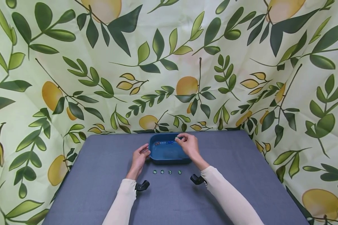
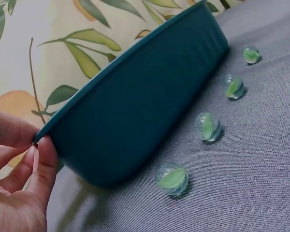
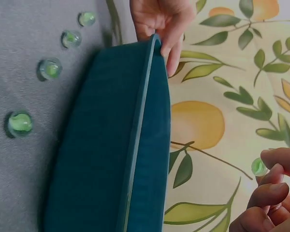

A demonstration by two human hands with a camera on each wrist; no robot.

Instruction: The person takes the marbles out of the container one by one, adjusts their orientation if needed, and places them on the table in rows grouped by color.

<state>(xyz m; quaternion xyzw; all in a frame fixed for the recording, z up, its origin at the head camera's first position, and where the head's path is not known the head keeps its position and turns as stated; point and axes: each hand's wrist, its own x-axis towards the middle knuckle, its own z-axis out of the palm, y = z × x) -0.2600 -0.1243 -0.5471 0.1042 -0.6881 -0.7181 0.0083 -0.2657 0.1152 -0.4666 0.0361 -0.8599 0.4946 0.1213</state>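
Observation:
A dark teal-blue plastic tray [image 1: 170, 162] stands near the table's far edge. My left hand [image 1: 138, 158] pinches its left rim between thumb and fingers, as the left wrist view also shows on the tray wall [image 2: 130, 101]. Above the tray's right side, my right hand [image 1: 189, 145] holds a clear marble with a green swirl [image 3: 258, 166] at its fingertips. Inside lie blue marbles [image 1: 169, 142] and, further left, reddish-brown marbles [image 1: 157, 143]. Several green-swirl marbles [image 1: 170, 172] sit in a row on the cloth in front of the tray.
A grey-blue cloth [image 1: 169, 200] covers the table. Behind and at both sides hangs a pale curtain [image 1: 163, 75] printed with leaves and yellow fruit. A black wrist device [image 1: 142, 186] shows at the left sleeve, another [image 1: 197, 179] at the right.

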